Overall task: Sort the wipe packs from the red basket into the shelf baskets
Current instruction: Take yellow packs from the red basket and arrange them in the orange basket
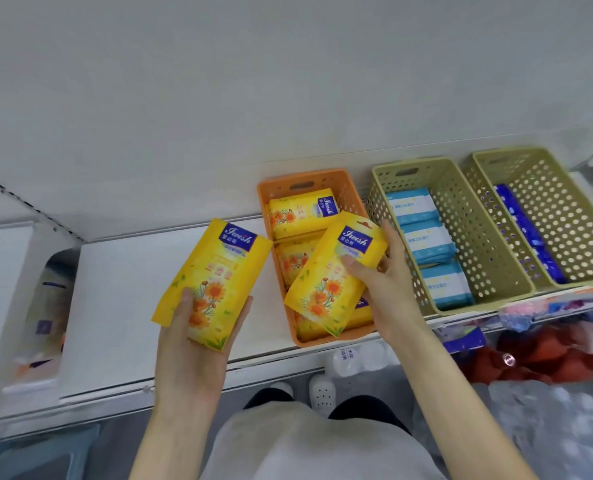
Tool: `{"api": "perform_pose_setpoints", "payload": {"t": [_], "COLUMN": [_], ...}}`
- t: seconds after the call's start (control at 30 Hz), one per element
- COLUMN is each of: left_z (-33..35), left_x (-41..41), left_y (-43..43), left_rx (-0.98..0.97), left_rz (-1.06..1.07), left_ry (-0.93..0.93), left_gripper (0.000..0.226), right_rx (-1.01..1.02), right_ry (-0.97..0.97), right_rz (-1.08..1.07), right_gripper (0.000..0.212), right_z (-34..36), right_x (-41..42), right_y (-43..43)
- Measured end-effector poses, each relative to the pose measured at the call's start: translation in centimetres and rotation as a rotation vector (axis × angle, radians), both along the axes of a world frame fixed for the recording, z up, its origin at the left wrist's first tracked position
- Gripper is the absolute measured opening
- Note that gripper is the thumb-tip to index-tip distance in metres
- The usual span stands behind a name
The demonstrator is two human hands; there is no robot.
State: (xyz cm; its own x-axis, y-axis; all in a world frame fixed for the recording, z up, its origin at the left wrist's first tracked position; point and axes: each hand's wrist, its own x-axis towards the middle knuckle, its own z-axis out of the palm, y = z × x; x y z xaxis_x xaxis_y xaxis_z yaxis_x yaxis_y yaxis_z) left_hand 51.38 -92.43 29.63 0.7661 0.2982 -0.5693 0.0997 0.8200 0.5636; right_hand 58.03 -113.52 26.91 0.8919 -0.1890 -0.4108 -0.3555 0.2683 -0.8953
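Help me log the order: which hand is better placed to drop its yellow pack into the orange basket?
Right. The right hand holds one yellow pack over the orange basket; the left hand holds another yellow pack beside it, over the shelf.

I see the left yellow pack [215, 271] and right yellow pack [329, 275] printed with orange flowers under a blue label. The orange basket [266, 199] is dotted with holes, as are the olive-green basket [475, 237] of pale blue-and-white packs [423, 233] and the olive-green end basket [565, 230] of dark blue packs [527, 230]. The shelf [121, 289] is white.
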Motion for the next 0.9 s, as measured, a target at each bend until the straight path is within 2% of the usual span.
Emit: {"api": "perform_pose_setpoints", "payload": {"t": [0.1, 0.3, 0.43, 0.6, 0.7, 0.8, 0.9], "left_z": [-0.2, -0.5, -0.8, -1.0, -1.1, -1.1, -1.1], "left_x": [-0.2, -0.6, -0.8, -0.3, -0.1, -0.1, -0.2], "left_y": [0.3, 1.0, 1.1, 0.4, 0.0, -0.2, -0.2], "left_rx": [0.005, -0.010, -0.033, -0.016, 0.002, -0.005, 0.000], "left_rz": [0.011, 0.051, 0.067, 0.053, 0.042, 0.033, 0.024], "left_ry": [0.012, 0.025, 0.022, 0.024, 0.014, 0.024, 0.034], "left_gripper": [0.036, 0.033, 0.041, 0.038, 0.030, 0.027, 0.030], "right_rx": [-0.035, 0.035, 0.223, 0.324, 0.309, 0.249, 0.089], "right_ry": [0.053, 0.127, 0.197, 0.368, 0.441, 0.509, 0.519], "right_rz": [-0.016, -0.115, -0.214, -0.388, -0.468, -0.455, -0.454], "right_gripper": [0.061, 0.046, 0.041, 0.046, 0.041, 0.031, 0.032], "right_z": [0.2, 0.1, -0.3, -1.1, -1.6, -2.5, -3.2], "right_x": [0.1, 0.4, 0.8, 2.1, 2.9, 3.6, 3.9], "right_y": [0.4, 0.8, 1.8, 3.3, 3.5, 3.8, 4.3]}}
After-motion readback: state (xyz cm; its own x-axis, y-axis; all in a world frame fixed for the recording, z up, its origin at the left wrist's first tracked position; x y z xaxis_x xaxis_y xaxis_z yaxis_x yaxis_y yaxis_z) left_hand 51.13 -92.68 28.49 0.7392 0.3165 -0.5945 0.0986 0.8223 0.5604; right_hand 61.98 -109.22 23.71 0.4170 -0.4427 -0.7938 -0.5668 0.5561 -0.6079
